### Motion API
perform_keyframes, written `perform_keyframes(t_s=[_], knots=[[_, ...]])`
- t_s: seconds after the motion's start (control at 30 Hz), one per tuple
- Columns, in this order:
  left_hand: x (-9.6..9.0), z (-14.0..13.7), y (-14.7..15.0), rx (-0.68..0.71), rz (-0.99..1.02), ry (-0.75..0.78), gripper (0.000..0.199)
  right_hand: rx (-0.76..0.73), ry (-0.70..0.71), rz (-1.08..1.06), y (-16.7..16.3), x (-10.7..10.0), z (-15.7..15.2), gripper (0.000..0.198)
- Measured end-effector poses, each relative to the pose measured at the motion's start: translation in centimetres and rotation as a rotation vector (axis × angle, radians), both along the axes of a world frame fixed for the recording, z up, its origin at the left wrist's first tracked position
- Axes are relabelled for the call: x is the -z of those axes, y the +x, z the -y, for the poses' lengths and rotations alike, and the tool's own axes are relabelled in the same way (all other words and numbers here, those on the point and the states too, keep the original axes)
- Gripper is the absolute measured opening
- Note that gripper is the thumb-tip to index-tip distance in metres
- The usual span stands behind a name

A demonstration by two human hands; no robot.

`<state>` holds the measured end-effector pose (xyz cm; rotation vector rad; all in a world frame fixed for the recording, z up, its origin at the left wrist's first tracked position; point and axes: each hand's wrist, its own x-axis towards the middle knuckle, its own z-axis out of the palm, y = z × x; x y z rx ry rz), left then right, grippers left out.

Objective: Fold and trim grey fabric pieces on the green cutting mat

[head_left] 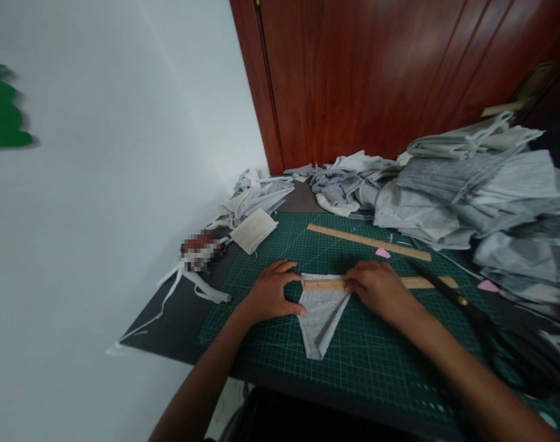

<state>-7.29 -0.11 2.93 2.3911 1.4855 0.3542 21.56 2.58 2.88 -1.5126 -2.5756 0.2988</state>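
Note:
A light grey, tapering piece of fabric [321, 313] lies on the green cutting mat [270, 350], its wide end away from me. Across that wide end rests a wooden ruler [326, 285]. My right hand [376, 287] has its fingers closed on the ruler at the fabric's right corner, and the ruler runs on beneath that hand to the right. At the fabric's left edge is my left hand [273, 293], thumb and fingers spread apart, with the thumb tip touching the cloth.
Black scissors [464, 302] lie right of my right hand. A second wooden ruler [369, 241] and a pink chip [383, 252] are farther back. Grey fabric heaps [473, 190] fill the right rear; more scraps [252, 199] lie by the white wall [123, 184]. A wooden door [353, 80] stands behind.

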Motion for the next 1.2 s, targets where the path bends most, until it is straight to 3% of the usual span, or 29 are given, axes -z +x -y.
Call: perform_keyframes(t_s=[0.47, 0.73, 0.93, 1.1, 1.2], knots=[[0.0, 0.3, -0.2, 0.01, 0.038, -0.02, 0.081, 0.007, 0.059, -0.004, -1.1, 0.4, 1.0, 0.017], [0.8, 0.3, 0.7, -0.063, 0.065, 0.077, 0.036, -0.009, 0.099, -0.017, -2.0, 0.8, 1.2, 0.019], [0.8, 0.3, 0.8, -0.054, 0.075, 0.078, 0.041, -0.052, 0.176, -0.081, -3.2, 1.6, 1.8, 0.021], [1.2, 0.5, 1.2, -0.185, 0.112, 0.186, 0.029, -0.03, 0.154, -0.108, -3.3, 1.6, 2.0, 0.022], [1.0, 0.9, 2.3, -0.058, 0.105, 0.247, 0.034, -0.031, 0.146, -0.104, -3.3, 1.2, 2.0, 0.021]])
